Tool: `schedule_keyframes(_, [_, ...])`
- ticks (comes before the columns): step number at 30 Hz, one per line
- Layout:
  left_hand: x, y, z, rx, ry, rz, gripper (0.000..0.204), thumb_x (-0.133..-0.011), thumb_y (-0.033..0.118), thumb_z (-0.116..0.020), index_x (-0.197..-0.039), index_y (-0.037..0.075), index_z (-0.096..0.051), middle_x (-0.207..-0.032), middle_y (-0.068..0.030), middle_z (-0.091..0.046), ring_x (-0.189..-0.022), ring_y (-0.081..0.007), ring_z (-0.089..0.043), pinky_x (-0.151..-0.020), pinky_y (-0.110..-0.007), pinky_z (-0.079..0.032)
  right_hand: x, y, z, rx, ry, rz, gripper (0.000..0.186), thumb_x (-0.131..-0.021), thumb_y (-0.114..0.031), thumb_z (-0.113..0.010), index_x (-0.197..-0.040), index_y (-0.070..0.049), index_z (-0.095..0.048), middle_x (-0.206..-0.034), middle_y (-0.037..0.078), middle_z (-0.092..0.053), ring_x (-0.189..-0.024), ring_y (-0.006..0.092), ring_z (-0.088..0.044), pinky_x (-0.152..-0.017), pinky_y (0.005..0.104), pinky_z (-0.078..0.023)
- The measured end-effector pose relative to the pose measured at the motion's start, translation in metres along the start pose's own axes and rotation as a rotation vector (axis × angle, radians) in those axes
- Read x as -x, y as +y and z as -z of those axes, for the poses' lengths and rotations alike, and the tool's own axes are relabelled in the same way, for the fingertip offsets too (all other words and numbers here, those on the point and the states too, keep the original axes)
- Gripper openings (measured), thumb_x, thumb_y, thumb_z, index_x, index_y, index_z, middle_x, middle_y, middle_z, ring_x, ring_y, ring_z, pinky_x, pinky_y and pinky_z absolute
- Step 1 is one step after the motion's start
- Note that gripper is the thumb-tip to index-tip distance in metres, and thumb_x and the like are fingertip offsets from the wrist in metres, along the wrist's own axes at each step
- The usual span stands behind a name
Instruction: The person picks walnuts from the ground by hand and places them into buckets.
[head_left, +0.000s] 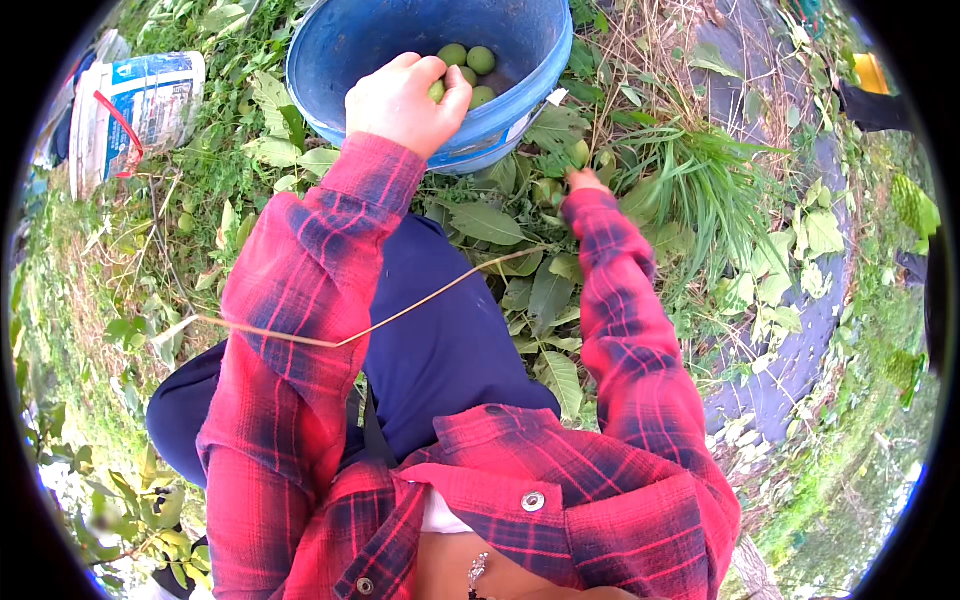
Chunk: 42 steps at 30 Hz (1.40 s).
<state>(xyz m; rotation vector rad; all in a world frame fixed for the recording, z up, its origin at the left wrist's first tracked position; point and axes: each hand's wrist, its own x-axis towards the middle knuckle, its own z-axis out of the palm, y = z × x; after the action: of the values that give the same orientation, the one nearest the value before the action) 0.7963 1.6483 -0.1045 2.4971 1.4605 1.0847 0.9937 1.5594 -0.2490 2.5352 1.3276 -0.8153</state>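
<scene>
My left hand [410, 100] is over the near left rim of a blue bucket [335, 60], fingers curled round a green walnut [437, 91], mostly hidden by the hand. Several more round green walnuts [481, 60] lie at the bottom of the bucket. To the right of the bucket, my right hand [588, 180] reaches down among leaves, most of its fingers out of sight. Just beyond it shows another green walnut [578, 152], and one more [547, 192] sits to its left. Whether the right hand grips either cannot be made out.
A white and blue pail [150, 110] with a red strap lies tilted at the left. A grass tuft [710, 180] grows right of my right hand, beside dark ground sheeting [790, 350]. A dry stalk [420, 300] crosses my left sleeve and knee. Broad leaves [485, 222] cover the ground.
</scene>
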Motion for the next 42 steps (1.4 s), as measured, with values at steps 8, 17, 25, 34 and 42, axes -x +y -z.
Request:
schedule_keyframes(8, [0.003, 0.000, -0.006, 0.012, 0.025, 0.006, 0.011, -0.066, 0.017, -0.056, -0.060, 0.008, -0.057, -0.054, -0.0046, -0.049, -0.048, -0.0233, -0.050, -0.045, -0.031, -0.040, -0.067, 0.053, -0.092, -0.355, 0.349, 0.559, 0.052, -0.058, -0.027, -0.066, -0.104, -0.012, -0.046, -0.093, 0.013, -0.055, -0.085, 0.0254, -0.054, -0.073, 0.0337, -0.043])
schedule_keyframes(17, [0.002, 0.004, -0.007, -0.028, 0.013, -0.011, 0.011, -0.066, 0.017, -0.056, -0.059, 0.007, -0.056, -0.054, -0.0047, -0.048, -0.048, -0.0239, -0.049, -0.044, -0.031, -0.040, -0.016, 0.086, 0.017, -0.465, 0.317, -0.014, 0.023, -0.068, -0.025, -0.055, -0.088, -0.015, -0.050, -0.091, 0.010, -0.051, -0.077, 0.0235, -0.053, -0.064, 0.0340, -0.046])
schedule_keyframes(25, [0.004, 0.000, -0.003, -0.040, 0.054, -0.024, 0.019, -0.065, 0.021, -0.053, -0.051, 0.008, -0.054, -0.050, -0.0058, -0.048, -0.042, -0.0241, -0.050, -0.041, -0.033, -0.043, -0.094, -0.022, 0.022, 0.495, -0.181, -0.056, 0.028, -0.073, -0.020, -0.050, -0.100, -0.013, -0.053, -0.102, 0.010, -0.052, -0.094, 0.0242, -0.051, -0.076, 0.0334, -0.043])
schedule_keyframes(34, [0.002, 0.006, -0.003, -0.030, 0.028, 0.024, 0.011, -0.065, 0.017, -0.056, -0.059, 0.008, -0.057, -0.053, -0.0045, -0.048, -0.046, -0.0226, -0.050, -0.042, -0.031, -0.041, -0.025, 0.062, 0.038, -1.557, 0.135, 0.254, 0.049, -0.061, -0.020, -0.068, -0.103, -0.007, -0.045, -0.093, 0.011, -0.054, -0.079, 0.0221, -0.054, -0.064, 0.0341, -0.046])
schedule_keyframes(42, [0.001, 0.005, -0.003, -0.032, 0.015, 0.026, 0.013, -0.066, 0.018, -0.054, -0.058, 0.007, -0.055, -0.053, -0.0055, -0.047, -0.047, -0.0242, -0.049, -0.044, -0.033, -0.041, 0.044, -0.044, 0.161, -2.104, -0.344, 1.059, 0.041, -0.078, -0.035, -0.046, -0.112, -0.013, -0.037, -0.122, 0.014, -0.028, -0.090, 0.0322, -0.047, -0.066, 0.0439, -0.047])
